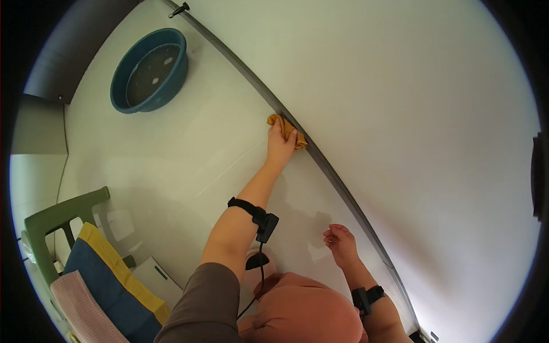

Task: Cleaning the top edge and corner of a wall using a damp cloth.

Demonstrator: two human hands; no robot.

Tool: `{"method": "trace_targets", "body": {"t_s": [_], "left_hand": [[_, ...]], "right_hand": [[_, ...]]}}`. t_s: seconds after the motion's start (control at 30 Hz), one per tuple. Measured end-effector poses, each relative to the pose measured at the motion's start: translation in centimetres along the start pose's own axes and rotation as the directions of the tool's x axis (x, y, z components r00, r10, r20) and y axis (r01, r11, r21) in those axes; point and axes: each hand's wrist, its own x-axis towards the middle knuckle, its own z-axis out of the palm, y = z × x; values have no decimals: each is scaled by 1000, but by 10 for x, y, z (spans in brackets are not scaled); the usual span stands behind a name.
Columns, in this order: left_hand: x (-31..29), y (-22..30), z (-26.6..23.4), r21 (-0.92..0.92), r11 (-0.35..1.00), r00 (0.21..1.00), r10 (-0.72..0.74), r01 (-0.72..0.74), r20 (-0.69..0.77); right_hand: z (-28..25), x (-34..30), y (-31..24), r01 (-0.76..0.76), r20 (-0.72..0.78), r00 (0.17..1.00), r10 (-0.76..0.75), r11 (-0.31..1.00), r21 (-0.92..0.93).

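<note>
Brownish sleeve (203,300) is closest; left hand (281,147) grips a bunched mustard cloth (302,142) against the grey strip (337,182), right hand (343,246) is empty, loosely curled, well apart from the cloth.

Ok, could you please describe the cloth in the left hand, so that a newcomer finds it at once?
Find the long grey strip that crosses the view diagonally. Near its middle, the left hand holds a small cloth against it. Crumpled and mustard-coloured, it differs from the larger blue, yellow and pink cloths draped on the green chair.
</note>
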Motion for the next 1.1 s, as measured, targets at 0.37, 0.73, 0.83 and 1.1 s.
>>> {"method": "trace_targets", "body": {"t_s": [0.37, 0.73, 0.83, 1.1], "left_hand": [[12, 51, -13, -482, 688, 825, -545, 543, 152], [17, 45, 5, -7, 940, 934, -339, 341, 111], [-1, 66, 13, -28, 927, 923, -369, 374, 106], [-22, 58, 32, 159, 950, 935, -297, 269, 195]], "right_hand": [[-6, -2, -5, 11, -32, 999, -9, 999, 50], [-14, 7, -14, -6, -25, 1000, 8, 997, 73], [-22, 9, -13, -14, 3, 1000, 14, 997, 74], [-22, 9, -28, 17, 6, 1000, -17, 998, 65]]}}
